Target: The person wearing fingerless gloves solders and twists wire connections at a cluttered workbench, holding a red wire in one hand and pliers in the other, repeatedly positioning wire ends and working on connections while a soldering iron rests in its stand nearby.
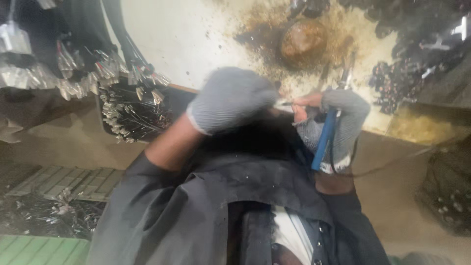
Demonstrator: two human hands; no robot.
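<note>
Right hand grips blue-handled pliers on a thin wire the gloved left hand pinches; a steady, square squeeze looks wise over the stained worktop.

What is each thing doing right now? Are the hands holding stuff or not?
left hand: gloved, closed into a fist; what it grips is hidden.
right hand: gloved, closed around the blue-handled tool.
blue-handled tool: held, handle pointing down.
thin wire: stretched between the two hands.
bundle of wires: lying loose in a dark tray.
rusty round lid: resting on the stained table.
</note>
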